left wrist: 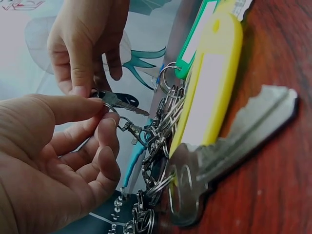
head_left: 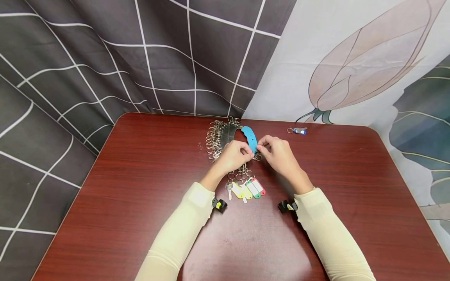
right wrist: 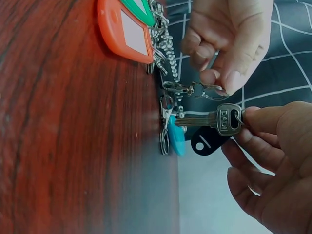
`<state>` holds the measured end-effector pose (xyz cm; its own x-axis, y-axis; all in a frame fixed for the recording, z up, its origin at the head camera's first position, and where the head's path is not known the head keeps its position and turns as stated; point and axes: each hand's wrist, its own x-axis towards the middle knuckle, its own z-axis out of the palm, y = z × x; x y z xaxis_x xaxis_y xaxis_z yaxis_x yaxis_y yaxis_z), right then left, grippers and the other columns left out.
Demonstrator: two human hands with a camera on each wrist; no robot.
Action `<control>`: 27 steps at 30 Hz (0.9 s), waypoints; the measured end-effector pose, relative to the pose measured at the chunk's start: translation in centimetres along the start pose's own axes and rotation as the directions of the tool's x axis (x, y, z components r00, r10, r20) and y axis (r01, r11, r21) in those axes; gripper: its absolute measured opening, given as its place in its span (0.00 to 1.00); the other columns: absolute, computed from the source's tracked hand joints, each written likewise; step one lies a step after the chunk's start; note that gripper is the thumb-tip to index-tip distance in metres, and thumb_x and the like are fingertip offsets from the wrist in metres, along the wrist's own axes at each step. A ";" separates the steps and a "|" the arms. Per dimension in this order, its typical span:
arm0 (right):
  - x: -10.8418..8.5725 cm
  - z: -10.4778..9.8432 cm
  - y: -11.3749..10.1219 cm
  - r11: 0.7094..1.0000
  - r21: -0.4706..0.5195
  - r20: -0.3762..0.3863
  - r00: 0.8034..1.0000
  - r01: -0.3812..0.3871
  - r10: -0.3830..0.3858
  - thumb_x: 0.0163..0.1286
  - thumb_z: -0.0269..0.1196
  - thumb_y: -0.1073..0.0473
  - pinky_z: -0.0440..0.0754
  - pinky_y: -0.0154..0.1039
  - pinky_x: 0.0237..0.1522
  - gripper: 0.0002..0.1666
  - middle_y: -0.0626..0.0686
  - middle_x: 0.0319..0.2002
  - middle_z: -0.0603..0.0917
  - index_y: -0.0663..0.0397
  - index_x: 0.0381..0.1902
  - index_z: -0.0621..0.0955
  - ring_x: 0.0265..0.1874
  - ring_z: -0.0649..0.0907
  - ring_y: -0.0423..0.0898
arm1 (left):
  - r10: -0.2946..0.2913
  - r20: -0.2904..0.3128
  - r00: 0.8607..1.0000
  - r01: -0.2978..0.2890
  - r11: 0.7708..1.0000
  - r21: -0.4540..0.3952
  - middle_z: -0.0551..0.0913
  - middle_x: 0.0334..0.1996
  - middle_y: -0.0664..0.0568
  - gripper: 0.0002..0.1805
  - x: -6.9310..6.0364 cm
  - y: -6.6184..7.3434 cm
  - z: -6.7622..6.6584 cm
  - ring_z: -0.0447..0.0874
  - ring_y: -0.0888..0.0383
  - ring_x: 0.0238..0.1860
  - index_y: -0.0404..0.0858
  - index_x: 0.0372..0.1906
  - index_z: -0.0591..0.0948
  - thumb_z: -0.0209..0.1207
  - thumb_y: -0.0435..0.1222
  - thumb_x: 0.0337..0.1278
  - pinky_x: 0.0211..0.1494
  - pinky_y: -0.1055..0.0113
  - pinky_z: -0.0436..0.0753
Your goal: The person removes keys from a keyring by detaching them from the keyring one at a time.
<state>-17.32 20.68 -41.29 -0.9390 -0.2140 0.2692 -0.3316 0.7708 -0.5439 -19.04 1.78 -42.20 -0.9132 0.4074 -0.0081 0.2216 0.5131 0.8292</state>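
In the head view a key holder with a blue handle [head_left: 250,137] and a fan of metal clasps and rings [head_left: 215,140] lies near the table's back edge. My left hand [head_left: 233,155] pinches a split ring [right wrist: 213,99] on a swivel clasp [right wrist: 176,87], thumb against fingertip. Just to its right, my right hand [head_left: 279,155] pinches the small ring of a silver key [right wrist: 227,120] and a black tag [right wrist: 206,144]. The key points toward the holder. Whether the two rings touch is hard to tell.
Below the hands lie yellow tags [left wrist: 229,63], a green tag [head_left: 254,189], a red tag [head_left: 259,187] and a loose-hanging key [head_left: 229,189]. A small key with a blue tag [head_left: 300,131] lies at the back right of the brown table [head_left: 147,175]. Curtains hang behind.
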 end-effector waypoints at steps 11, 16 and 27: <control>0.0 -0.5 0.3 1.000 0.000 -0.055 0.998 0.013 -0.013 0.74 0.66 0.60 0.75 0.43 0.35 0.05 0.55 0.32 0.86 0.56 0.39 0.85 0.30 0.79 0.51 | 0.043 0.036 0.998 -0.045 0.998 0.053 0.87 0.27 0.54 0.04 0.0 0.1 0.2 0.80 0.65 0.28 0.41 0.31 0.88 0.68 0.35 0.62 0.37 0.74 0.77; 0.0 -0.8 0.1 0.999 0.014 -0.091 0.995 0.029 -0.028 0.74 0.66 0.60 0.74 0.40 0.33 0.05 0.54 0.32 0.86 0.57 0.39 0.85 0.28 0.78 0.48 | 0.057 0.053 0.997 -0.059 0.997 0.046 0.85 0.26 0.55 0.05 0.0 0.3 0.2 0.79 0.65 0.29 0.42 0.30 0.89 0.68 0.34 0.61 0.36 0.75 0.77; 0.1 -1.6 0.5 0.998 0.044 -0.139 0.990 0.038 -0.031 0.73 0.67 0.61 0.72 0.33 0.28 0.03 0.52 0.31 0.88 0.55 0.39 0.86 0.24 0.78 0.45 | 0.081 0.043 0.996 -0.083 0.996 0.037 0.86 0.26 0.54 0.04 0.0 0.4 -0.4 0.81 0.63 0.29 0.41 0.31 0.89 0.68 0.34 0.61 0.37 0.74 0.78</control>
<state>-17.43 22.02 -40.31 -0.9065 -0.1527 0.3936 -0.3704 0.7349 -0.5681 -19.09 1.69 -41.61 -0.8765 0.4801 0.0353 0.3093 0.5054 0.8055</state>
